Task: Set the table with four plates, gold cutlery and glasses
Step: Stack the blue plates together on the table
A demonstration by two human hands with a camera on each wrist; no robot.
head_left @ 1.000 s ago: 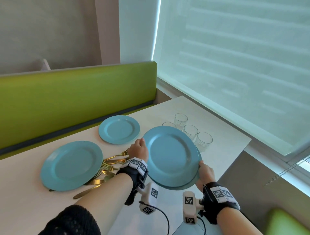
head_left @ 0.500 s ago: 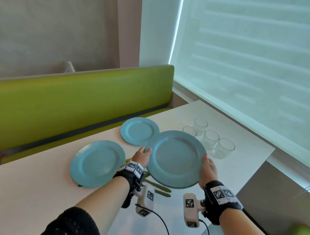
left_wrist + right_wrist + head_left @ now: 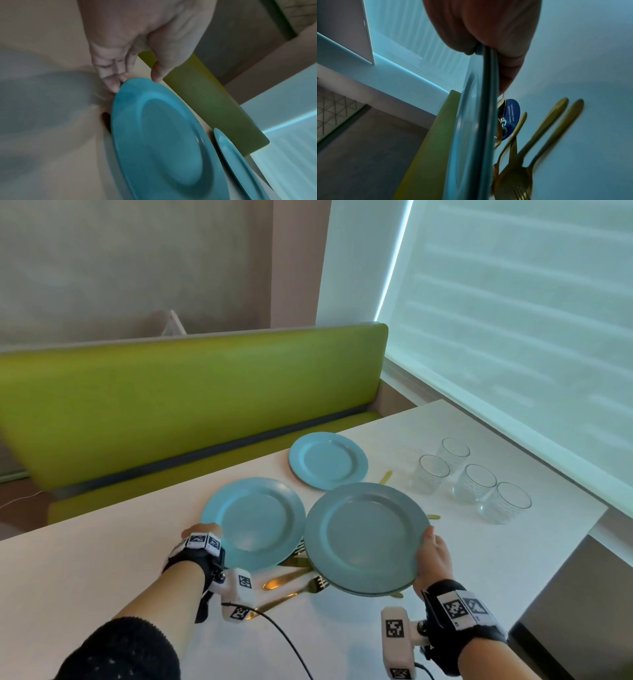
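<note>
White table (image 3: 479, 559) stands by a green bench (image 3: 171, 405). On the left, the left hand (image 3: 202, 534) pinches the rim of a blue plate (image 3: 255, 520) lying on the table. Gold cutlery (image 3: 291, 580) lies between. The right hand (image 3: 433, 556) grips two stacked plates (image 3: 366, 537) above it. Four glasses (image 3: 474, 482) stand on the right.

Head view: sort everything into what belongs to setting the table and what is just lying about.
For the job: left plate, far plate, stacked plates in the right hand, gold cutlery, four glasses.
Lying about: green bench, window blind, cable.
</note>
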